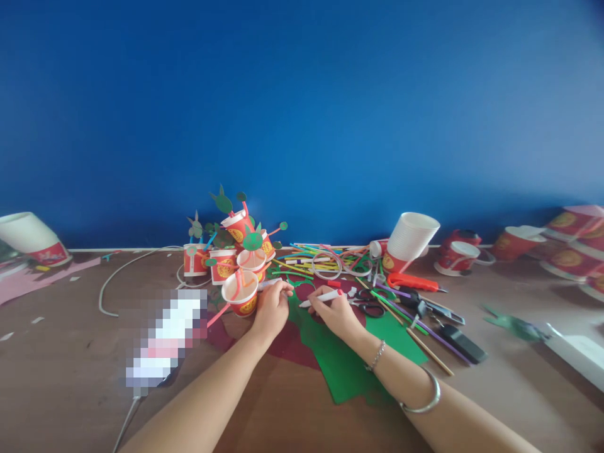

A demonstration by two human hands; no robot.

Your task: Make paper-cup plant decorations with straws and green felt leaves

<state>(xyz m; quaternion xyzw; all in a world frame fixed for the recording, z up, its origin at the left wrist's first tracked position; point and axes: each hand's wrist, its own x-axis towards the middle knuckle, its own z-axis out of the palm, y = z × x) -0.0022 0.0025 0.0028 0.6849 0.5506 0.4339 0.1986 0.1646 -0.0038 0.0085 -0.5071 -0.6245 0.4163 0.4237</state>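
Observation:
My right hand (336,312) grips a white marker (314,300) with a red end, its tip pointing left over green and dark red paper. Close by on the left is my left hand (274,309), fingers pressed together at the edge of the paper; what they hold, if anything, is hidden. A pale, slender object (268,284) shows just behind that hand. Under my right wrist lies the green paper (342,371), partly over the dark red paper (290,346). Black-handled scissors (372,308) rest right of the marker. A red-and-white paper cup (240,294) with straws stands beside my left hand.
More decorated cups (236,228) are stacked behind. Colourful straws (306,259) lie near the blue wall (302,126). A tall cup stack (410,242), an orange glue gun or cutter (415,282) and black keys (462,343) sit rightward. A blurred-out phone-like object (167,340) with a cable lies left.

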